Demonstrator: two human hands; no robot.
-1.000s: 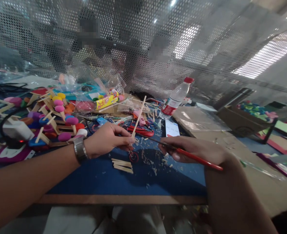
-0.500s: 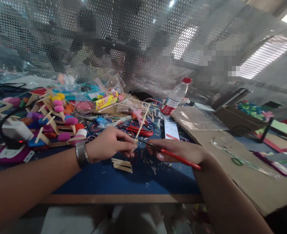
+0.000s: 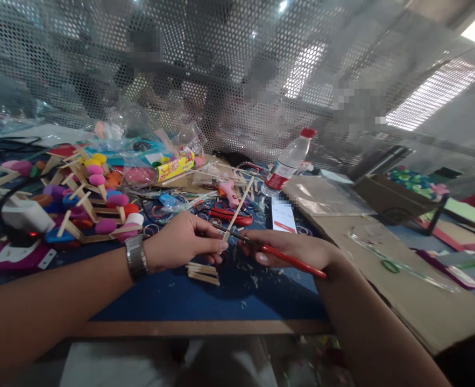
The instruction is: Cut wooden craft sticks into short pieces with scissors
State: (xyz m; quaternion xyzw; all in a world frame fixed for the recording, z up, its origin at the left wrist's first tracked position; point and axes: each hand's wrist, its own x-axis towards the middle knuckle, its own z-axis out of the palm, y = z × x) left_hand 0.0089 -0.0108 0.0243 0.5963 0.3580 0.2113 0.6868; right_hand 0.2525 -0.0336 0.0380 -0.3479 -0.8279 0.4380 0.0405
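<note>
My left hand (image 3: 181, 244), with a metal watch (image 3: 135, 257) on the wrist, pinches the lower end of a thin wooden stick (image 3: 238, 207) that slants up and to the right. My right hand (image 3: 291, 250) grips red-handled scissors (image 3: 285, 258) whose dark blades reach left to the stick just above my left fingertips. A small pile of cut wooden sticks (image 3: 201, 271) lies on the blue table (image 3: 172, 295) just below my hands, among pale shavings.
A stick-and-foam-ball structure (image 3: 87, 199) sits at the left by a white device with a red light (image 3: 25, 217). Bags of craft supplies, a second pair of red scissors (image 3: 227, 215), a water bottle (image 3: 288, 161), a phone (image 3: 283, 215), cardboard sheets (image 3: 390, 269) and a mesh screen lie beyond.
My right hand has moved left with the scissors, bringing the blades onto the stick. The stick in my left hand has tilted more to the right.
</note>
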